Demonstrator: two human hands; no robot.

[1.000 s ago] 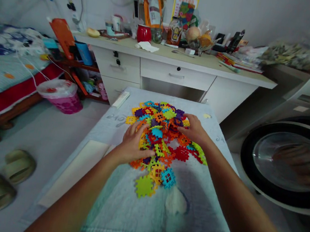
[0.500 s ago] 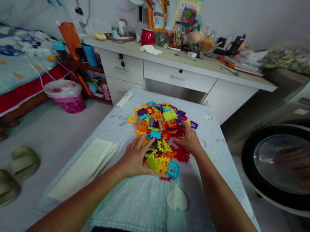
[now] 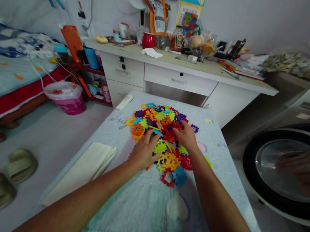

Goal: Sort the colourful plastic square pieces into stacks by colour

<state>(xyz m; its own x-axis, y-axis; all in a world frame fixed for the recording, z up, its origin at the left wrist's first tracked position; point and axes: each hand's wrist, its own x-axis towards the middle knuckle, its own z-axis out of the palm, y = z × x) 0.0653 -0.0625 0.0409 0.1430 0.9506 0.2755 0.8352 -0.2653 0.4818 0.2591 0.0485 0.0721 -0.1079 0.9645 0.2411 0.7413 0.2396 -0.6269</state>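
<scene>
A heap of colourful notched plastic building pieces (image 3: 167,117) lies in the middle of the cloth-covered table. My left hand (image 3: 145,151) rests against its near left side, thumb and fingers apart, by a lime-green piece (image 3: 160,146). On the right side of the heap, my right hand (image 3: 186,138) has its fingers spread over red and orange pieces, with its fingertips touching them. Closest to me are a yellow piece (image 3: 170,161), a blue piece (image 3: 180,175) and a red square frame beside it. Parts of the heap under both hands are hidden.
A folded cream cloth (image 3: 85,169) lies on the table's left side, and a white remote-like object (image 3: 124,102) at its far left corner. Behind stands a white desk (image 3: 179,75) with jars and clutter. A washing machine with a round door (image 3: 291,168) is at right.
My left hand has moved slightly right and up into the heap. Near-side pieces have shifted and spread, and a red square frame now shows more fully. The right hand has stayed near the same spot.
</scene>
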